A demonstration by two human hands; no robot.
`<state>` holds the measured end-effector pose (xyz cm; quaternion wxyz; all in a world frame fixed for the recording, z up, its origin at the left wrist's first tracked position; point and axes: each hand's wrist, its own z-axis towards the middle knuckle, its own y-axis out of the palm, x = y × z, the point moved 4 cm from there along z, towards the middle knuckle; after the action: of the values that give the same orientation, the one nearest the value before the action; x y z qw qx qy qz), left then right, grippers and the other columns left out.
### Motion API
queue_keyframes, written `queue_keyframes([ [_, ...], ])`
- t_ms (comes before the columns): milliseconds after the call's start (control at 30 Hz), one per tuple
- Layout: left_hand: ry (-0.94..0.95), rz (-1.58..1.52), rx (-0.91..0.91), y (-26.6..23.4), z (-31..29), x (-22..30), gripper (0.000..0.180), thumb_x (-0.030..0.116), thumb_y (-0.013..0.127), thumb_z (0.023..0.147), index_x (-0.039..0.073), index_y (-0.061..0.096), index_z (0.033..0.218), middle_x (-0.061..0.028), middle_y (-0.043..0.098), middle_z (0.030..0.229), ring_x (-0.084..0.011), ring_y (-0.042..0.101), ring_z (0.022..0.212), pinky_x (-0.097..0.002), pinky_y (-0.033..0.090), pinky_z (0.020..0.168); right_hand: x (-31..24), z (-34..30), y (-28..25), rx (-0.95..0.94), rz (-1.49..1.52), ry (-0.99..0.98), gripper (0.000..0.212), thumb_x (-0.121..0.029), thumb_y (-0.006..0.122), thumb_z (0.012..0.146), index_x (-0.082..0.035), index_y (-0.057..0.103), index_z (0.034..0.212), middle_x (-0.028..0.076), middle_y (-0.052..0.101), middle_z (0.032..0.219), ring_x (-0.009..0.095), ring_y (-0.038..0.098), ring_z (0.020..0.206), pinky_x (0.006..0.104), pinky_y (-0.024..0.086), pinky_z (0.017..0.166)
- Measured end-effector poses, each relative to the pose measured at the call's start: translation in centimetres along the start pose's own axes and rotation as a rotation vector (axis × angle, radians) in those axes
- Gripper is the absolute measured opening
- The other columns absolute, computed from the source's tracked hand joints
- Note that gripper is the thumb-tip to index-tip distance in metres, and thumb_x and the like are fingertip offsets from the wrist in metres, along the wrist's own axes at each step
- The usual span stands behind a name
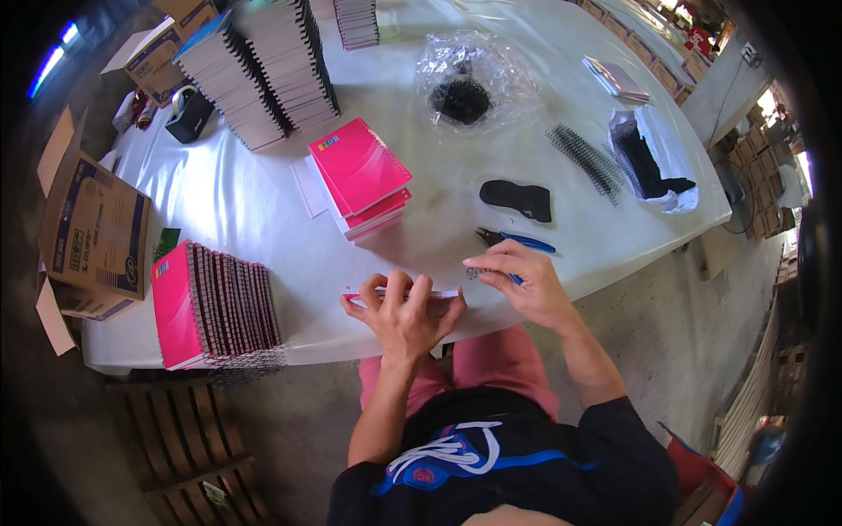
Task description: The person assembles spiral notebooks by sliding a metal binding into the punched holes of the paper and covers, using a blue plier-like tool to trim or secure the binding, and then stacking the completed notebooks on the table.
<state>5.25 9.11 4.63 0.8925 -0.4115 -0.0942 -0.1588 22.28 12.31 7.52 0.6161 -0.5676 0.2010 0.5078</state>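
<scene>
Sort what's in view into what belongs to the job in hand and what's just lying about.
Apparently the job's:
pink-edged notebook in the left hand
dark coil in the right hand
loose black spiral coils
blue-handled pliers
stacked pink-covered notebooks

Apparently just lying about:
black tape dispenser
open cardboard box

pink notebook (361, 168) — multicoloured lettering (325, 142) | brown carton (103, 230) — dark print (78, 250)

Dark short-sleeved T-shirt (631, 447) on show, white graphic (478, 428) sweeping across its front, blue stripe (535, 457) streaking alongside, small red emblem (424, 476), and pink bottoms (517, 364)!
</scene>
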Motion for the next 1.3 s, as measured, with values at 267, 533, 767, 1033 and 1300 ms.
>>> queue_keyframes([
  [267, 0.023, 0.002, -0.058, -0.1, 0.2, -0.4, 0.039, 0.047, 0.077, 0.057, 0.018, 0.055, 0.072, 0.0, 0.048, 0.081, -0.0244, 0.046, 0.089, -0.0489, 0.028, 0.08, 0.0, 0.5, 1.1, -0.039, 0.004, -0.144, 0.025, 0.005, 0.073, 0.069, -0.007, 0.072, 0.09, 0.005, 0.062, 0.087, 0.016, 0.059, 0.08, 0.0273, 0.047, 0.069],
  [533, 0.044, -0.013, -0.083, -0.6, 0.7, -0.7, 0.044, 0.055, 0.075, 0.057, 0.019, 0.057, 0.076, 0.002, 0.048, 0.082, -0.0193, 0.048, 0.084, -0.048, 0.027, 0.078, 0.7, 0.9, 1.1, -0.2, 0.189, -0.062, 0.023, 0.005, 0.071, 0.072, -0.005, 0.071, 0.092, 0.006, 0.064, 0.087, 0.017, 0.061, 0.079, 0.0267, 0.048, 0.07],
  [767, 0.019, -0.04, -0.146, -0.3, 0.1, -1.7, 0.045, 0.05, 0.076, 0.062, 0.019, 0.058, 0.09, 0.0001, 0.048, 0.085, -0.0207, 0.047, 0.086, -0.0466, 0.028, 0.079, -0.2, 0.2, 0.8, -0.483, 0.148, 0.379, 0.031, -0.003, 0.065, 0.081, -0.007, 0.064, 0.112, 0.007, 0.062, 0.083, 0.019, 0.061, 0.074, 0.0281, 0.047, 0.067],
  [1033, 0.046, -0.107, -0.164, -0.4, -0.2, -1.8, 0.048, 0.049, 0.077, 0.063, 0.017, 0.059, 0.094, -0.0025, 0.049, 0.089, -0.0237, 0.046, 0.093, -0.046, 0.028, 0.083, 0.0, -0.5, 0.7, -0.39, -0.129, -0.092, 0.037, -0.01, 0.059, 0.088, -0.009, 0.055, 0.125, 0.007, 0.064, 0.091, 0.016, 0.059, 0.078, 0.0272, 0.046, 0.065],
  [1300, 0.033, -0.233, -0.126, -1.2, 0.0, -2.9, 0.051, 0.051, 0.079, 0.056, 0.011, 0.059, 0.081, -0.0081, 0.048, 0.111, -0.0282, 0.044, 0.102, -0.0435, 0.032, 0.086, 5.8, 3.7, -4.6, 0.051, -0.763, -0.035, 0.04, -0.005, 0.058, 0.082, -0.017, 0.06, 0.12, 0.008, 0.063, 0.115, 0.02, 0.058, 0.106, 0.0373, 0.043, 0.086],
])
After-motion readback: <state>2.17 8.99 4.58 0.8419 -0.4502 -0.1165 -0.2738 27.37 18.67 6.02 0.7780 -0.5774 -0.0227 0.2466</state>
